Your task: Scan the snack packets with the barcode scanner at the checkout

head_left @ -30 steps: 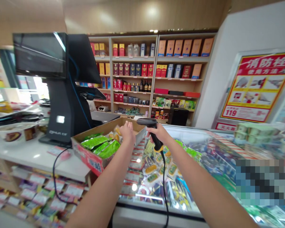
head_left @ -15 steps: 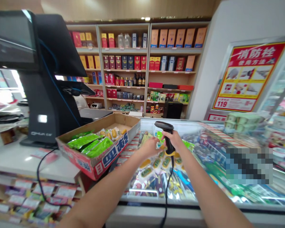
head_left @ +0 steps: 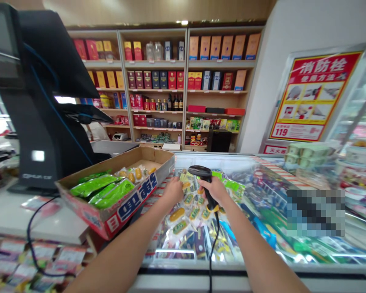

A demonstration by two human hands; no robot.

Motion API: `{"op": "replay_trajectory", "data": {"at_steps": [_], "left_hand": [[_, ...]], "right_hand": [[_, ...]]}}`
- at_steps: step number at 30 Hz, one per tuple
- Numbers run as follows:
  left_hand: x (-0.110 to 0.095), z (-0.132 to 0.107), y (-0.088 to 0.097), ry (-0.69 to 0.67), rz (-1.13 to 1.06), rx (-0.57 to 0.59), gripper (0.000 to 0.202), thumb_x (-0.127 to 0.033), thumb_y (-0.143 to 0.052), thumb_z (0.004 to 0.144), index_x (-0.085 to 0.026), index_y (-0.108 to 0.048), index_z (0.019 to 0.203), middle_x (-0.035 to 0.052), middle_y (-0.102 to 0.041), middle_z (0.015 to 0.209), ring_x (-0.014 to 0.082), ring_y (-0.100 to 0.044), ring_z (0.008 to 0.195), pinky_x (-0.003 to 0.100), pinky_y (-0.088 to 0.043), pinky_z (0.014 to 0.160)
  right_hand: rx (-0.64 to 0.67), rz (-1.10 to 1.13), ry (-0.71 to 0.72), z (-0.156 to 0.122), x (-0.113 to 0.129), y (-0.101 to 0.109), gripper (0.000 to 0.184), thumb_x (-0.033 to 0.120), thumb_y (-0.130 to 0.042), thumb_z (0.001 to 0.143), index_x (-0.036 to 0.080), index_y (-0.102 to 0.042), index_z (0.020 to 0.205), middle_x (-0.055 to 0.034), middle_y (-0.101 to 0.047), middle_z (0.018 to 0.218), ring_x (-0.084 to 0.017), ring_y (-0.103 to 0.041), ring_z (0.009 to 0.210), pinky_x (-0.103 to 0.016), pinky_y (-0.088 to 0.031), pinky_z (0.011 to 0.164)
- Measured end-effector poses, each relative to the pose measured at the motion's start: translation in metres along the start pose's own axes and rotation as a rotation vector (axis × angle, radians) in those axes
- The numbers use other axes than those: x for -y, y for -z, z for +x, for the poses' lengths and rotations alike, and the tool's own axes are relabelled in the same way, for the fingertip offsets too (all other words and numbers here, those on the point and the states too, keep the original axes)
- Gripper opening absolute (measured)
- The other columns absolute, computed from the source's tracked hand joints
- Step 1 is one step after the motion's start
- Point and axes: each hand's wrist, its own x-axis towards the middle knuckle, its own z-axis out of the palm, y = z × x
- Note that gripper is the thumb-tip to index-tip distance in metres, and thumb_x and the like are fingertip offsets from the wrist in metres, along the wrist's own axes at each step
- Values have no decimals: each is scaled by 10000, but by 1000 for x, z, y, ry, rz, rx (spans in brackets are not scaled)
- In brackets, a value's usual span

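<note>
Your left hand (head_left: 174,190) presses down among clear-wrapped snack packets with yellow fillings (head_left: 186,213), its fingers curled into the heap inside a glass-fronted shop freezer (head_left: 232,268). Whether they pinch a packet, you cannot tell: the knuckles hide the fingertips. Your right hand (head_left: 215,190), at about 1 o'clock from the left, wraps firmly around the handle of a black handheld barcode scanner with a yellow collar (head_left: 203,174). The closed grip leaves the scanner's head free above the pile, apparently to keep it clear of the packets. Its black cable (head_left: 215,244) hangs slack below the hand, seemingly putting no drag on the wrist.

At 10 o'clock, a shallow, open-topped cardboard box with red-and-blue print (head_left: 134,205) sits at the edge of a white counter (head_left: 6,211), holding bright green and clear packets (head_left: 93,185). Its cut-down walls and place beside the freezer appear to keep the contents within easy reach. A black point-of-sale terminal (head_left: 33,122) stands behind it, while wooden shelves of boxed goods (head_left: 155,64) fill 12 o'clock and a red fire-hydrant instruction poster (head_left: 311,93) hangs at 2 o'clock.
</note>
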Motion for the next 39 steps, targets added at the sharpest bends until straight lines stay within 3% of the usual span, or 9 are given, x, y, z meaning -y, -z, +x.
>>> {"op": "replay_trajectory", "data": {"at_steps": [4, 6, 10, 13, 16, 22, 26, 31, 39], "left_hand": [[6, -2, 3, -29, 64, -48, 235, -150, -765, 538, -193, -539, 491, 93, -585, 731, 301, -574, 926, 414, -402, 947], [6, -2, 2, -27, 65, -31, 146, -163, -765, 567, -188, -634, 625, 94, -602, 761, 295, -586, 907, 414, -414, 930], [3, -1, -2, -116, 72, 39, 312, -126, -715, 631, -195, -681, 934, 119, -652, 983, 292, -557, 1059, 404, -365, 1002], [3, 1, -6, -57, 13, 75, 100, -95, -659, 661, -186, -630, 689, 106, -652, 819, 279, -579, 990, 382, -381, 982], [6, 5, -5, 65, -59, -12, 183, -132, -654, 683, -191, -520, 572, 76, -603, 680, 263, -603, 884, 384, -421, 926], [2, 12, 13, 421, -1001, -81, 149, -244, -689, 713, -152, -575, 736, 26, -630, 666, 181, -655, 705, 345, -531, 769], [-6, 14, 23, 442, -1309, -159, 122, -177, -665, 743, -157, -601, 844, 50, -686, 750, 147, -676, 690, 317, -551, 769], [-9, 12, 27, 444, -1326, -208, 239, -176, -727, 684, -168, -593, 882, 31, -689, 749, 143, -674, 634, 316, -564, 709], [-16, 8, 20, 349, -1049, -249, 589, -258, -867, 477, -115, -650, 1006, 15, -672, 725, 159, -664, 593, 294, -558, 582]], "right_hand": [[9, 14, 18, -1, 0, -2, 280, 387, -662, 682, 184, -556, 520, -24, -582, 416, -155, -546, 342, -259, -437, 368], [23, 34, 16, -2, 1, -2, 291, 392, -662, 682, 183, -554, 509, -24, -579, 410, -149, -541, 338, -252, -431, 364], [48, 30, 13, -3, 2, -2, 299, 405, -639, 702, 176, -582, 520, -20, -549, 359, -143, -519, 316, -244, -417, 357], [51, 34, 25, -3, 0, -3, 294, 403, -639, 706, 173, -589, 532, -22, -556, 363, -146, -524, 318, -245, -419, 359], [62, 43, 27, -2, -2, -3, 304, 411, -643, 708, 166, -595, 533, -22, -556, 366, -147, -533, 325, -245, -429, 368], [156, 152, 9, -2, -4, -2, 294, 427, -668, 673, 147, -606, 607, -34, -647, 532, -133, -553, 354, -239, -439, 356], [218, 143, 8, -3, -4, -1, 287, 421, -660, 675, 147, -590, 628, -31, -645, 561, -129, -551, 350, -231, -416, 342], [254, 109, 19, -8, 1, -3, 251, 404, -663, 658, 165, -588, 678, -28, -658, 593, -132, -553, 355, -239, -409, 348], [174, 133, 102, -11, 4, -4, 325, 463, -649, 689, 153, -620, 597, -35, -609, 484, -135, -547, 368, -239, -419, 398]]}}
